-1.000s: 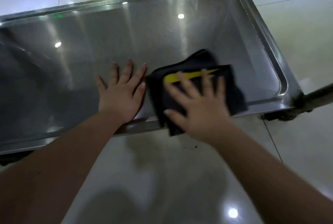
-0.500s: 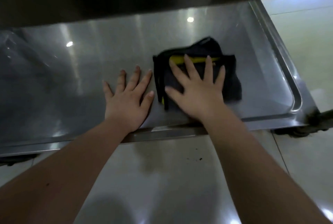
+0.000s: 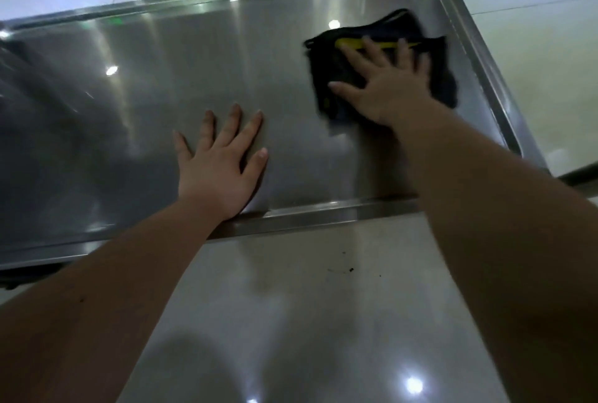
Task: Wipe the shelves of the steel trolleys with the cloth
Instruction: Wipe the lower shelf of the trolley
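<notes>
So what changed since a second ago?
The right hand slid the cloth away from the near rim of the shelf, toward the far right corner, opening a gap to the left hand. Nothing was grabbed or let go. The left hand stayed flat on the shelf by the near rim.

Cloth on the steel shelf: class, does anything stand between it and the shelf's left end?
Yes. The left hand lies flat on the shelf, left of the cloth and nearer the front rim, so a leftward sweep along the front would likely meet it. Farther back, nothing visible lies in the path.
</notes>
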`<state>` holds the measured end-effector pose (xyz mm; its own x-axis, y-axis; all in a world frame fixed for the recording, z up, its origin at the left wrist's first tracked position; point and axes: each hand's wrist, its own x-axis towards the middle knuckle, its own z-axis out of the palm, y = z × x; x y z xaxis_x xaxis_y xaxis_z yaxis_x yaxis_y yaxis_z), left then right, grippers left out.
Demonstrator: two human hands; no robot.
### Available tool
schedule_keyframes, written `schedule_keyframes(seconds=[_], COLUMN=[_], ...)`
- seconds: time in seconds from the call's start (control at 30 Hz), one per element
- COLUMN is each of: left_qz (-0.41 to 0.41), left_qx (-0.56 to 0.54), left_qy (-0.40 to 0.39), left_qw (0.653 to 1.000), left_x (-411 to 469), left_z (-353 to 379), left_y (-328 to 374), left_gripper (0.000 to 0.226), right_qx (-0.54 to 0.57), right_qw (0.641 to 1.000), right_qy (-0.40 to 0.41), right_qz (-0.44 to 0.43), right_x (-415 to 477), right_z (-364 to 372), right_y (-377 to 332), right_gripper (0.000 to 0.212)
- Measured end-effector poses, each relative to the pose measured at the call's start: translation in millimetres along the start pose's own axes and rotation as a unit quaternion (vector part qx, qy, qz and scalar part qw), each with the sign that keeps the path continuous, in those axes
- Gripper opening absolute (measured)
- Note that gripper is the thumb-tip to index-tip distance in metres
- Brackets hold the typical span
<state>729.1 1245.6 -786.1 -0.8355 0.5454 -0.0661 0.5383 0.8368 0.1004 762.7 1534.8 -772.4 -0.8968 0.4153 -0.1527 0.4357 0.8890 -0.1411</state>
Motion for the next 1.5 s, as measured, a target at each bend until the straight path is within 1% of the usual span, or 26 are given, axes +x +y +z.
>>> schedule_keyframes(seconds=[0.07,0.1,0.2,0.27,0.33,0.47,0.53,0.6,0.67,0.73,0.8,0.87,0.93,0.97,1.0,1.03,1.1,1.13,1.17,1.2,1.23,1.3,1.33,1.4,1.43,1.5], left_qz=[-0.002,-0.001,-0.002,-0.001,0.004,0.011,0.013,0.010,0.006,0.003,0.004,0.004,0.009,0.012,0.011,0.005,-0.014,-0.019,-0.018,-0.011,0.004,0.047,0.059,0.035,0.011,-0.022], left_qx=[0.002,0.004,0.005,0.012,0.014,0.008,0.009,0.002,-0.003,-0.002,0.005,0.011,0.009,-0.011,-0.063,-0.146,-0.330,-0.374,-0.381,-0.368,-0.347,-0.268,-0.210,-0.101,-0.059,-0.010], left_qy=[0.001,0.002,0.003,0.003,0.002,-0.002,0.000,0.006,0.004,0.002,0.002,-0.005,-0.014,-0.010,0.005,0.036,0.110,0.131,0.144,0.151,0.149,0.102,0.062,-0.022,-0.052,-0.080], left_qw=[1.000,1.000,1.000,1.000,1.000,1.000,1.000,1.000,1.000,1.000,1.000,1.000,1.000,1.000,0.998,0.989,0.938,0.918,0.913,0.917,0.926,0.957,0.974,0.994,0.997,0.997], left_x=[2,2,3,2,3,1,0,-1,0,1,2,2,4,4,4,0,-12,-19,-25,-29,-31,-32,-31,-33,-31,-23], left_z=[2,3,3,3,4,2,0,-1,-2,0,1,1,0,-2,-6,-10,-18,-22,-26,-29,-31,-32,-28,-16,-10,-4], left_y=[0,0,0,1,2,-2,-4,-3,-1,0,1,1,1,1,-1,-3,-9,-11,-13,-14,-10,7,21,50,59,62], left_gripper=[0.059,0.059,0.065,0.064,0.061,0.059,0.059,0.056,0.054,0.054,0.054,0.055,0.053,0.051,0.050,0.049,0.053,0.053,0.052,0.049,0.047,0.045,0.046,0.050,0.054,0.064], right_qx=[-0.008,-0.015,-0.024,-0.010,-0.006,-0.006,0.004,0.003,-0.002,-0.005,-0.008,-0.022,-0.027,-0.025,-0.020,-0.012,-0.001,-0.002,0.009,0.040,0.074,0.084,0.071,0.077,0.079,0.044], right_qw=[0.999,0.999,0.999,0.999,0.999,0.995,0.995,0.994,0.996,0.999,0.997,0.993,0.994,0.997,0.999,1.000,0.999,0.997,0.994,0.991,0.992,0.995,0.995,0.994,0.993,0.996], right_qy=[0.003,0.004,0.016,0.033,0.041,0.045,0.040,0.053,0.052,0.032,0.014,0.005,0.004,0.007,0.008,0.003,-0.023,-0.043,-0.062,-0.064,-0.037,0.048,0.061,0.019,-0.005,-0.020], right_qz=[0.044,0.048,0.018,0.019,0.010,-0.091,-0.094,-0.095,-0.067,0.002,0.072,0.115,0.103,0.075,0.041,0.011,-0.039,-0.067,-0.094,-0.107,-0.097,-0.019,0.027,0.077,0.082,0.072], right_x=[-7,-15,-51,-80,-104,-134,-136,-134,-131,-129,-129,-130,-130,-131,-132,-134,-141,-145,-145,-143,-139,-133,-131,-134,-137,-142], right_z=[-6,-6,3,14,27,51,49,45,38,27,19,21,28,31,34,35,39,41,39,35,29,21,19,21,25,35], right_y=[39,53,62,47,7,-99,-108,-80,-31,25,60,55,14,-15,-47,-80,-136,-154,-162,-159,-148,-108,-87,-59,-55,-58], right_gripper=[0.073,0.073,0.073,0.074,0.075,0.072,0.070,0.071,0.072,0.072,0.073,0.075,0.075,0.074,0.074,0.073,0.072,0.071,0.071,0.070,0.067,0.061,0.059,0.057,0.057,0.061])
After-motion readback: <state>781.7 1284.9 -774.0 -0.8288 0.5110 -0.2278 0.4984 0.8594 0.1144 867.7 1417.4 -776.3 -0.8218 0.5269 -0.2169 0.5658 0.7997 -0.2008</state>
